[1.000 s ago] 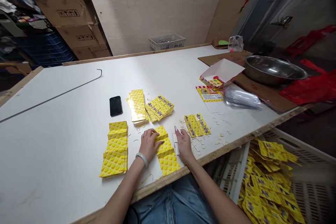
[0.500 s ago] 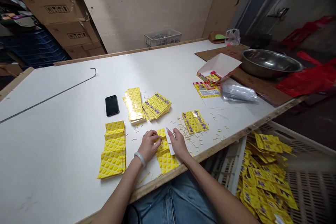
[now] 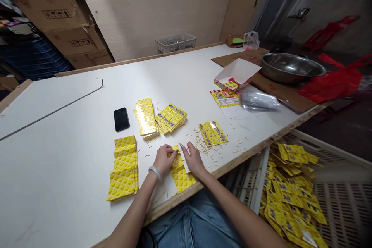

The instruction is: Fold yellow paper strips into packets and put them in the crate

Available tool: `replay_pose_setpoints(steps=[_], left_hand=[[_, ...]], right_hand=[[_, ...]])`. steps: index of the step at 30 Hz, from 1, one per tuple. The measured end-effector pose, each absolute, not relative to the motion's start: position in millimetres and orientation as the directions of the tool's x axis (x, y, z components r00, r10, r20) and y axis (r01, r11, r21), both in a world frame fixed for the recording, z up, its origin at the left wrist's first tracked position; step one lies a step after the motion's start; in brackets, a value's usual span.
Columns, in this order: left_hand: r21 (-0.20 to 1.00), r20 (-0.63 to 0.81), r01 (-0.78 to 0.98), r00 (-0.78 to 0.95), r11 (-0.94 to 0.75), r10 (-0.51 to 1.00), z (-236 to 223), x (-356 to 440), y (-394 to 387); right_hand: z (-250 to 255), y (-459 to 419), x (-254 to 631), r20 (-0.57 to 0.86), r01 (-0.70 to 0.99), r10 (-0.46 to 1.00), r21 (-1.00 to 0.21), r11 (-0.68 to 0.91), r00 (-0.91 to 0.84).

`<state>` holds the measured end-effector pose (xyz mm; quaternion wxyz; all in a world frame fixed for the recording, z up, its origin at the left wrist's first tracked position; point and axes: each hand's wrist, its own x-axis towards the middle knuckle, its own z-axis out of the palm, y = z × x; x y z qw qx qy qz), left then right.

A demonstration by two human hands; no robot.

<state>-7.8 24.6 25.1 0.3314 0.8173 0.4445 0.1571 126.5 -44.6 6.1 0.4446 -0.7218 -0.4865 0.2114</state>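
A strip of yellow packets (image 3: 182, 177) lies on the white table (image 3: 72, 124) at its near edge. My left hand (image 3: 164, 160), with a pale bangle on the wrist, curls its fingers onto the strip's far end. My right hand (image 3: 192, 158) rests on the strip's right side, fingers bent, touching a white card (image 3: 186, 165) beneath it. To the left lies another strip of yellow packets (image 3: 123, 168). Beyond my hands sit a yellow stack (image 3: 146, 116), a fanned stack of printed packets (image 3: 171, 118) and a smaller group of packets (image 3: 213, 133).
A black phone (image 3: 121, 119) lies left of the stacks. An open carton (image 3: 236, 76), clear bags (image 3: 258, 100) and a steel bowl (image 3: 292, 67) are at the right. A white crate (image 3: 325, 197) of yellow packets stands beside the table. A metal rod (image 3: 52, 111) lies far left. Small paper scraps litter the table.
My hands have drawn closer together at the far end of the strip, the left fingers curling more. The camera shifted slightly.
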Motion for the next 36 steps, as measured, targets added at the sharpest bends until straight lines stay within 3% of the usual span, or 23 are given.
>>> replay_pose_setpoints(steps=[7,13,15,17,19,20,22,24,36], left_hand=[[0.646,-0.247,0.735,0.455,-0.205,0.856,30.7,7.2,43.3],[0.687,-0.228,0.719,0.354,-0.108,0.907,37.0,-15.6,47.9],[0.685,-0.126,0.721,0.261,-0.106,0.957,42.1,-32.4,40.4],[0.663,0.141,0.714,0.176,-0.225,0.974,45.7,-44.8,25.0],[0.617,0.365,0.660,0.243,-0.429,0.899,44.9,-48.1,3.1],[0.607,0.389,0.610,0.332,-0.510,0.860,42.5,-46.1,-8.7],[0.636,0.300,0.530,0.500,-0.561,0.813,34.7,-37.9,-29.6],[0.663,0.216,0.517,0.561,-0.542,0.799,26.2,-29.2,-42.5],[0.739,0.115,0.473,0.613,-0.480,0.782,18.3,-25.9,-36.0]], right_hand=[[5.7,-45.2,126.2,0.121,0.518,0.902,-0.846,-0.126,0.416],[3.9,-45.8,126.2,0.121,0.514,0.902,-0.849,-0.122,0.414],[3.6,-45.6,126.2,0.112,0.509,0.906,-0.852,-0.124,0.408],[3.3,-45.2,126.4,0.107,0.506,0.911,-0.854,-0.121,0.397],[2.9,-44.9,126.8,0.112,0.508,0.913,-0.854,-0.113,0.391],[2.6,-44.9,127.0,0.116,0.509,0.913,-0.854,-0.109,0.391],[2.2,-45.2,127.4,0.119,0.509,0.912,-0.854,-0.107,0.393],[2.1,-45.5,127.6,0.116,0.505,0.913,-0.857,-0.108,0.392],[2.9,-46.0,127.9,0.111,0.502,0.914,-0.858,-0.110,0.391]])
